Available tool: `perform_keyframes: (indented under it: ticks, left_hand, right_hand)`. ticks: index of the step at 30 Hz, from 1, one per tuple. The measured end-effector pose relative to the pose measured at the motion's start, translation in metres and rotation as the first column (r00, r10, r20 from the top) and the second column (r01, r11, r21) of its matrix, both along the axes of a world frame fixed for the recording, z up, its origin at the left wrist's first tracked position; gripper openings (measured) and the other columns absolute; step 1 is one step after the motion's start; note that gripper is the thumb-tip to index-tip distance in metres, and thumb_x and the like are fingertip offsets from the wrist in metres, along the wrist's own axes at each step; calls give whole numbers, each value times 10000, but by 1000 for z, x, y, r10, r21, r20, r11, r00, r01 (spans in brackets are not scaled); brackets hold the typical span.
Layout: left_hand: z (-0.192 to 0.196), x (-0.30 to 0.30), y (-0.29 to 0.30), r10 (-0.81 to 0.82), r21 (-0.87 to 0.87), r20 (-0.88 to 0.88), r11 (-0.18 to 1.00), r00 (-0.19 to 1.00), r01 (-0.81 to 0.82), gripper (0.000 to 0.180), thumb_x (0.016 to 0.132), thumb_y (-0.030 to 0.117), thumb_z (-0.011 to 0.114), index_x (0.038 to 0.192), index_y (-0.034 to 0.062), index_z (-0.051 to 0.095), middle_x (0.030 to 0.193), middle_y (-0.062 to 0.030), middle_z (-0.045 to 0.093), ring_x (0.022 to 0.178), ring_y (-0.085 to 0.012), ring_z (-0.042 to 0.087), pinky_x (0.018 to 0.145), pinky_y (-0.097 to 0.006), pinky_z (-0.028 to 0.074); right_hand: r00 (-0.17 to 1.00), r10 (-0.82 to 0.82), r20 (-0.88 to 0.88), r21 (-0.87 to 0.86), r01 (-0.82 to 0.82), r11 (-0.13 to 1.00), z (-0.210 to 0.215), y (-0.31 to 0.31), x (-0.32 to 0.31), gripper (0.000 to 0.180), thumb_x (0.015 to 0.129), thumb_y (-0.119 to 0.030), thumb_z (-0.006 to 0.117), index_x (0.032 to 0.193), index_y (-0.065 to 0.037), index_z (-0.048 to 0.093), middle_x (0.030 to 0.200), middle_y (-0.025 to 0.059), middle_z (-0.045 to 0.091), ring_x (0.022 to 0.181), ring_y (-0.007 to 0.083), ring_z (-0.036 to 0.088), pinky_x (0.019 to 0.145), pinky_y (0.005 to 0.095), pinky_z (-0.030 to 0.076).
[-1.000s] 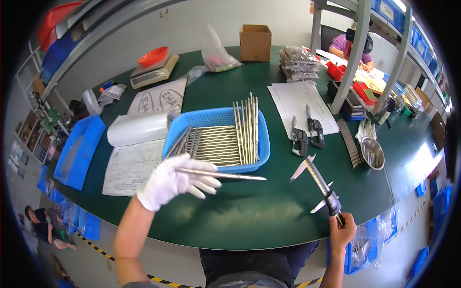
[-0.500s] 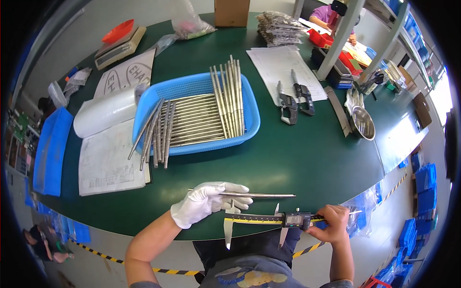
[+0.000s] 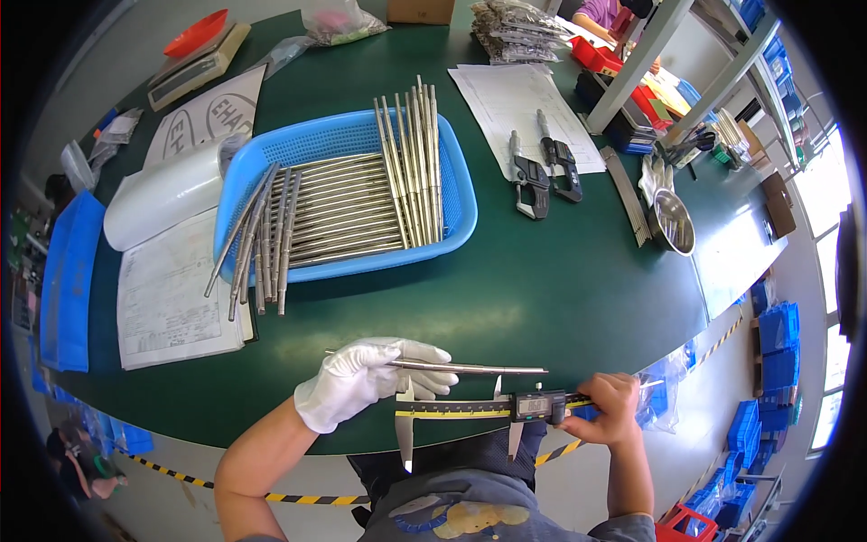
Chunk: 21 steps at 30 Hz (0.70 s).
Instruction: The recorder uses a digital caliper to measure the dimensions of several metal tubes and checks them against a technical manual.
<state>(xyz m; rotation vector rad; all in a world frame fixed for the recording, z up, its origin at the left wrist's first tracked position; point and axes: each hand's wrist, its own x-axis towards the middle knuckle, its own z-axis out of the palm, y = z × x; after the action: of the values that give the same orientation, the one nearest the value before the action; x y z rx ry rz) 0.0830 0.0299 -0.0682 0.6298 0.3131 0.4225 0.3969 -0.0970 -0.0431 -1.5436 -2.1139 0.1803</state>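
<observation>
In my white-gloved left hand [image 3: 357, 379], a slender steel rod [image 3: 488, 369] lies between the fingers, pointing right above the table's front edge. My bare right hand [image 3: 610, 411] grips the right end of a digital caliper [image 3: 537, 407]. Its jaws are spread, and its beam runs left just below the rod. The caliper's left end lies close by the gloved fingers; whether they touch is unclear. Beyond my hands, a blue plastic basket [image 3: 348, 265] holds many similar steel rods [image 3: 339, 212], some laid across and others leaning over its left side and right end.
Two micrometers [image 3: 531, 185] rest by paper sheets [image 3: 488, 90] at the back right. Further right are a flat metal strip [image 3: 626, 194] and a metal bowl [image 3: 675, 221]. A plastic roll [image 3: 167, 208] and drawings [image 3: 176, 307] lie left. Another person [image 3: 601, 14] sits far back.
The whole view has shifted, so the basket and table things appear further left. Both hands keep their grips, and the caliper has moved slightly left relative to the rod.
</observation>
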Motion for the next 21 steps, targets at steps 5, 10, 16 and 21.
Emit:
perform_keyframes:
  ticks: [5, 10, 16, 21]
  left_hand:
    - [-3, 1, 0, -7, -12, 15, 1000, 1000, 7, 497, 877, 273, 420, 1196, -104, 484, 1117, -261, 570, 1037, -315, 572, 928, -410, 423]
    - [-2, 0, 0, -20, 1, 14, 1000, 1000, 20, 512, 875, 289, 427, 1197, -106, 482, 1119, -261, 570, 1030, -311, 577, 922, -409, 426]
    - [-3, -1, 0, -19, 16, -8, 1000, 1000, 19, 525, 874, 303, 434, 1196, -108, 482, 1119, -260, 571, 1025, -307, 580, 923, -402, 426]
    - [-3, 0, -1, -16, 38, 18, 999, 1000, 15, 518, 874, 296, 435, 1188, -114, 485, 1117, -252, 574, 1033, -306, 577, 929, -394, 422]
  right_hand:
    - [1000, 23, -8, -15, -23, 1000, 0, 2, -1, 462, 594, -474, 766, 617, -78, 530, 516, 34, 501, 416, 215, 496, 400, 296, 365]
    - [999, 34, -5, -24, -34, 999, -1, 4, -2, 465, 603, -476, 761, 622, -74, 528, 519, 40, 507, 420, 219, 504, 404, 296, 369]
    - [999, 39, -5, -45, -39, 998, -2, 4, -2, 467, 610, -485, 756, 631, -74, 536, 524, 44, 513, 428, 222, 514, 412, 297, 377]
    - [999, 37, -20, -73, -39, 997, -2, 3, 0, 466, 617, -490, 750, 641, -72, 546, 533, 47, 521, 435, 227, 521, 418, 304, 382]
